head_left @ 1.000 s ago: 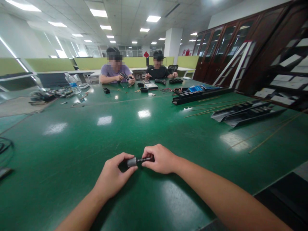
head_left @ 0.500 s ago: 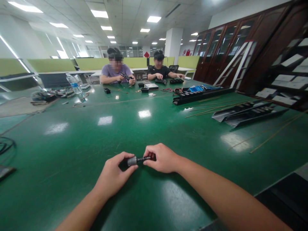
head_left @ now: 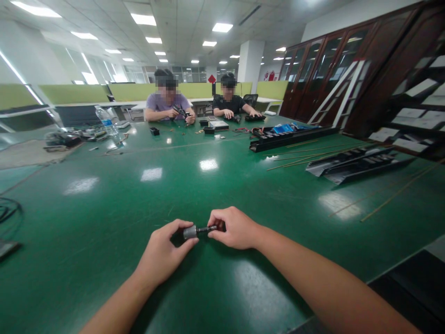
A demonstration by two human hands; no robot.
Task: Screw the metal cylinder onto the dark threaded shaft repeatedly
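A coiled black cable [head_left: 6, 214] is lying at the left edge of the glossy green workbench [head_left: 104, 287]. Over the bench's near side, the left hand [head_left: 162, 251] is gripping a short grey metal cylinder with a black threaded shaft [head_left: 196, 231], its fingers curling together around the cylinder. The right hand [head_left: 234, 228] is pinching the shaft's far end between its thumb and bent, closed fingers. At the bench's far side, a person in a lilac T-shirt [head_left: 167, 104] is holding a small dark tool, and a person in a black T-shirt [head_left: 229, 104] is sitting with both hands on the bench. Long black metal channels [head_left: 354, 164] and thin brass rods [head_left: 396, 195] are lying toward the bench's right side.
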